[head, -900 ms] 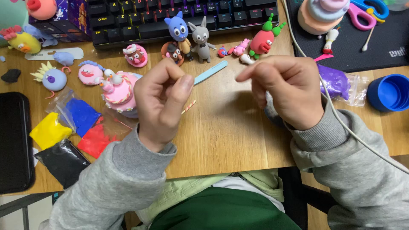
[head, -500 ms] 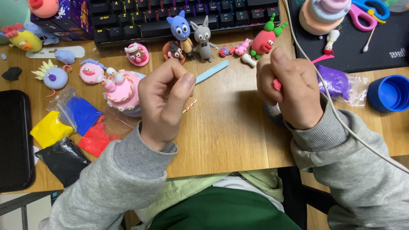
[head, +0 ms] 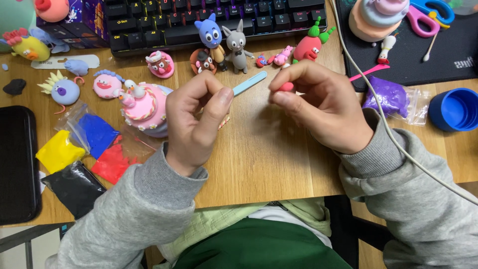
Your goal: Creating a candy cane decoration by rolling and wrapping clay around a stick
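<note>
My left hand (head: 196, 119) is closed around a thin light blue modelling tool (head: 249, 83), whose flat end sticks out toward the right. My right hand (head: 321, 109) pinches a small pink-red piece of clay (head: 286, 86) between thumb and fingers, just right of the tool's tip. Both hands hover over the wooden desk (head: 269, 154). A pink clay cake with a small white figure on top (head: 144, 107) stands just left of my left hand.
Small clay figures (head: 234, 47) line the front of a black keyboard (head: 209, 20). Bags of yellow (head: 57, 152), blue (head: 97, 132), red (head: 114, 162) and black (head: 74, 187) clay lie at left, purple clay (head: 386, 97) and a blue tub (head: 455, 109) at right. A white cable (head: 398, 149) crosses my right sleeve.
My right hand went up toward the figures, then came back left with a pink-red bit of clay, meeting the tool tip. My left hand stayed in place.
</note>
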